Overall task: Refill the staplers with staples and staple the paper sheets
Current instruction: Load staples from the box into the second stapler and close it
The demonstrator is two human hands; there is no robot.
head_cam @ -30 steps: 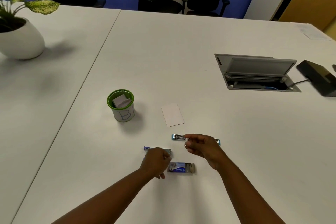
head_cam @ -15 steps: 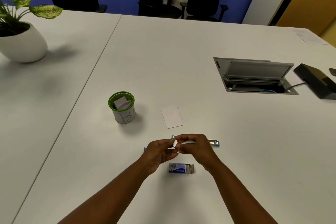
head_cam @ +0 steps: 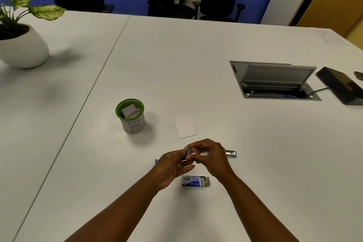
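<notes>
Fingers of left hand (head_cam: pixel 172 165) and right hand (head_cam: pixel 211 156) pinch a staple strip (head_cam: pixel 189 151) between them

bare table (head_cam: pixel 255 153) right of the hands, staple box (head_cam: pixel 195 180) just below them, cup (head_cam: pixel 130 116) and paper sheet (head_cam: pixel 185 126) beyond

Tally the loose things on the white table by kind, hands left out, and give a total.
Light-blue metal staplers, both partly hidden by the hands: 2
Small open blue staple box: 1
Silver strip of staples held between both hands: 1
Green-rimmed white cup marked B, with folded papers inside: 1
Loose white paper sheet: 1
White potted plant: 1
Black wedge-shaped device: 1
Total: 8
</notes>
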